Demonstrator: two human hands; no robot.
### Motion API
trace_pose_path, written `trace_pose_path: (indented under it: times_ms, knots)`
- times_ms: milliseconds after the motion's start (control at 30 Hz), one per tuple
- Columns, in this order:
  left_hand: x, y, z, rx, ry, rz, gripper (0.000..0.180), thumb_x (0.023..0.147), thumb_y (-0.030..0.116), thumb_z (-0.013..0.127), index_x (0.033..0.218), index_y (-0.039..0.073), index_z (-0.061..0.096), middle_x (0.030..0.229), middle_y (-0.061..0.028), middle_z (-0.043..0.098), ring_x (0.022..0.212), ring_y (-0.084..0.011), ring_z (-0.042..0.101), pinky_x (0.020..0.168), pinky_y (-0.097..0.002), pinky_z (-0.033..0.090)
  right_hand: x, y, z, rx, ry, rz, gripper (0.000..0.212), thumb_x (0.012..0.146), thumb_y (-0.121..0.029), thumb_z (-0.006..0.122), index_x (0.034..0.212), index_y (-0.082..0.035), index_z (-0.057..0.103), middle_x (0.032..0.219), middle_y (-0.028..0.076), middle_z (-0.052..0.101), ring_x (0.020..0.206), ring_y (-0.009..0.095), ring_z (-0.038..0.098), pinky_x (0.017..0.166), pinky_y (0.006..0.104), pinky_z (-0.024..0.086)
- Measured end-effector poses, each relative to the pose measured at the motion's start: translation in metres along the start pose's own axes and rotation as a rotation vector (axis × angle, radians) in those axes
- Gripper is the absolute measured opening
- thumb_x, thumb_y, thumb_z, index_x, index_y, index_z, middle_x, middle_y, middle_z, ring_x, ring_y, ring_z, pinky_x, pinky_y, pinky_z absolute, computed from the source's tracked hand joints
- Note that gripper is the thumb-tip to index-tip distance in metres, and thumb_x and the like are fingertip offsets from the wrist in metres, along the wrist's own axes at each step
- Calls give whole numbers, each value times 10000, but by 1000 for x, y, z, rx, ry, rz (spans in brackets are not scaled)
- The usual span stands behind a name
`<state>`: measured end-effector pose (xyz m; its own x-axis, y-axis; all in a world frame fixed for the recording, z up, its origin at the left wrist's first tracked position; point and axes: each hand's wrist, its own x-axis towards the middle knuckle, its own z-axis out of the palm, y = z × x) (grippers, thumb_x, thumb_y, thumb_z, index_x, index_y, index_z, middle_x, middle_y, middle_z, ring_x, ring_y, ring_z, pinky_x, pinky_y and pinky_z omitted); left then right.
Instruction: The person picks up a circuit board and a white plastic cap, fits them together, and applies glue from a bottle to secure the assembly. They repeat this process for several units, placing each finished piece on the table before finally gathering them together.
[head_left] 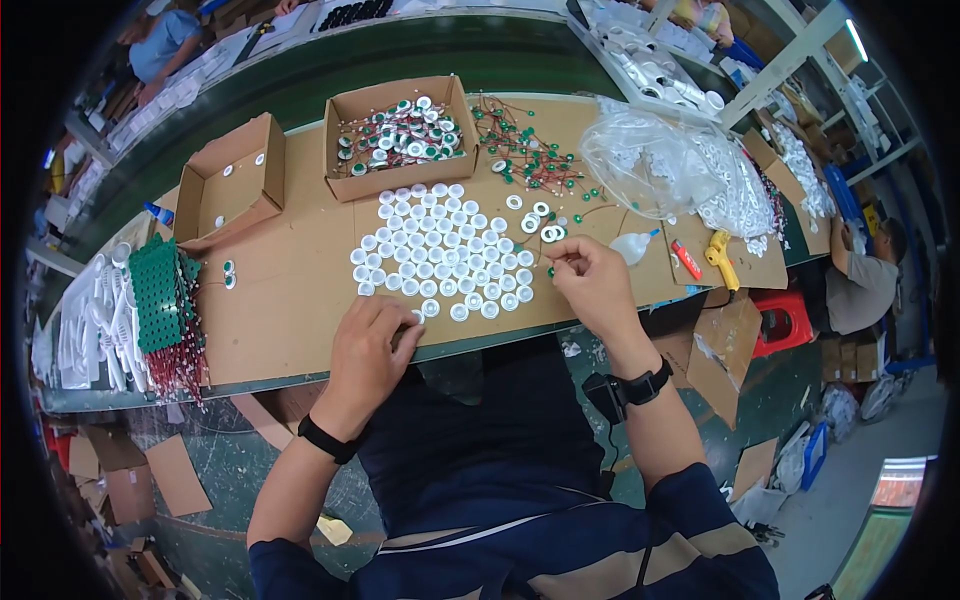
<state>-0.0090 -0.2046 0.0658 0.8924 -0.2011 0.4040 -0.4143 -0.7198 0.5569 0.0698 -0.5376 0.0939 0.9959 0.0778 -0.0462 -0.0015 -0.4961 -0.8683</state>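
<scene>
Many white round caps (pixel 445 254) lie in a close cluster on the cardboard-covered table. At the cluster's near left edge my left hand (pixel 368 348) is curled, its thumb and forefinger at a white round cap (pixel 418 316). My right hand (pixel 597 287) is pinched closed at the cluster's right side, just above the tabletop. A small green disc (pixel 550 271) shows at its fingertips, partly hidden. Beyond that hand lie several loose white rings (pixel 548 234). Farther back spreads a tangle of green discs with red wires (pixel 530 150).
A cardboard box (pixel 345 187) of wired discs stands at the back, an open box (pixel 190 215) left of it. Green board panels (pixel 160 300) lie far left. Rightward are a squeeze bottle (pixel 632 247), a red tool (pixel 687 259), a yellow glue gun (pixel 720 258) and a plastic bag (pixel 640 160).
</scene>
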Motion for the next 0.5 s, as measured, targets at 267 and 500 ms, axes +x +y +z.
trace_pose_path:
  times_ms: [267, 500]
  knots:
    - [-1, 8, -1, -54, 88, 24, 260, 874, 28, 919, 1086, 32, 767, 1035, -120, 750, 991, -358, 711, 849, -449, 594, -22, -21, 17, 446, -75, 67, 204, 1061, 18, 734, 1263, 28, 764, 1085, 43, 789, 851, 68, 698, 710, 241, 561]
    - [1, 61, -12, -538, -139, -399, 251, 1022, 46, 850, 1260, -4, 792, 1180, -99, 819, 1007, -182, 781, 872, -312, 641, -43, -42, 43, 692, -326, 202, 246, 1054, 39, 747, 1300, 33, 743, 1107, 55, 802, 872, 86, 722, 748, 243, 583]
